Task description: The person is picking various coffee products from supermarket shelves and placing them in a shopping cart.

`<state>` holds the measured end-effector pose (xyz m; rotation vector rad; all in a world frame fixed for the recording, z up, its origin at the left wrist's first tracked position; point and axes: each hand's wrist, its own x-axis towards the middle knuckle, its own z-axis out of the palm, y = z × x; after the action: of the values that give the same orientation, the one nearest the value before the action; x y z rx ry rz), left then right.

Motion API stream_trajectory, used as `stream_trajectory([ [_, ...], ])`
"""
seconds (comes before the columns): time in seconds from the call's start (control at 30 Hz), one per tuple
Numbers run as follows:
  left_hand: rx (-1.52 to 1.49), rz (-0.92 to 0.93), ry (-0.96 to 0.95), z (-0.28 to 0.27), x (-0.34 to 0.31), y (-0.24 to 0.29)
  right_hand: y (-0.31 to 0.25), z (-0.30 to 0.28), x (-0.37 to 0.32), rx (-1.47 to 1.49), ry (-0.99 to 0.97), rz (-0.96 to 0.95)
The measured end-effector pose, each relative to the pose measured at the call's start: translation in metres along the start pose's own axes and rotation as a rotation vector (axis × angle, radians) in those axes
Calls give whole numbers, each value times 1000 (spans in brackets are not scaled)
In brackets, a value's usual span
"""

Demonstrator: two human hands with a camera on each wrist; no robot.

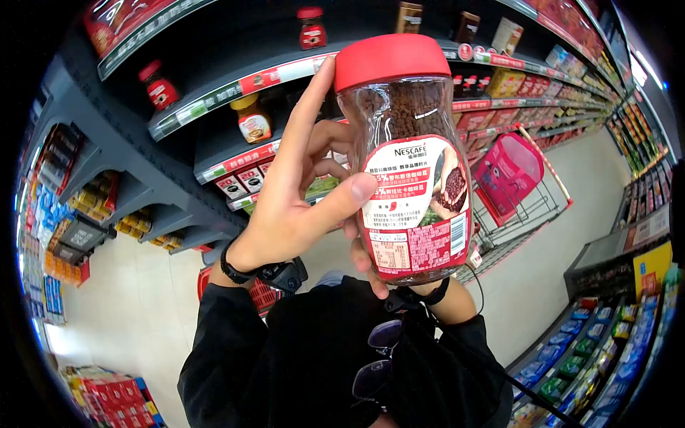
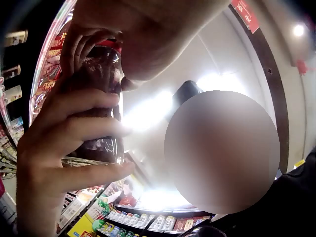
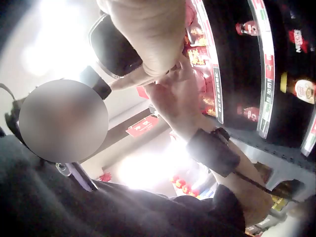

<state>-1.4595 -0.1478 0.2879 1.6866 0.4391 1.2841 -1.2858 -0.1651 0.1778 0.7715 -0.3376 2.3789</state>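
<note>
A clear glass jar of instant coffee with a red lid is held up in front of the chest, its printed back label facing the head camera. My left hand grips it from the left: the thumb presses on the label, the index finger reaches up to the lid, and the other fingers bend behind the glass. My right hand holds the lower part from behind, its fingers wrapped across the glass in the left wrist view. In the head view the jar hides most of that hand; fingertips show at its lower left edge.
Shelves ahead carry small red-lidded jars and a yellow-lidded jar. A shopping trolley with a pink bag stands at the right. A red basket is low behind the left wrist. Stocked shelves line the lower right.
</note>
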Motion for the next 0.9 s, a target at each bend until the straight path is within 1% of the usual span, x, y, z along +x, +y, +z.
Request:
stream_trajectory([
  [0.13,31,4,105,-35,-18,9,12,-16,32,32,67,73],
  [0.23,161,-47,150,-66,-32,18,17,-31,59,-26,108,148],
  [0.27,186,-29,170,-76,-36,21,21,-38,67,-38,107,160],
  [0.3,203,-39,197,-74,-43,25,27,-38,75,-2,134,177],
  [0.37,221,-57,253,-98,-51,37,39,-40,91,72,192,207],
  [0.5,256,-46,306,-135,-79,60,71,-59,131,136,146,305],
  [0.53,245,-41,336,-132,-82,63,74,-61,132,178,129,332],
  [0.6,283,-46,366,-151,-98,69,94,-75,148,295,89,383],
  [0.73,314,-40,427,-178,-130,78,125,-87,165,314,164,415],
  [0.77,315,-44,442,-174,-132,81,125,-80,163,307,195,424],
  [0.83,301,-25,440,-183,-146,81,136,-83,167,279,255,440],
  [0.9,276,-14,448,-189,-158,81,148,-92,164,263,224,436],
])
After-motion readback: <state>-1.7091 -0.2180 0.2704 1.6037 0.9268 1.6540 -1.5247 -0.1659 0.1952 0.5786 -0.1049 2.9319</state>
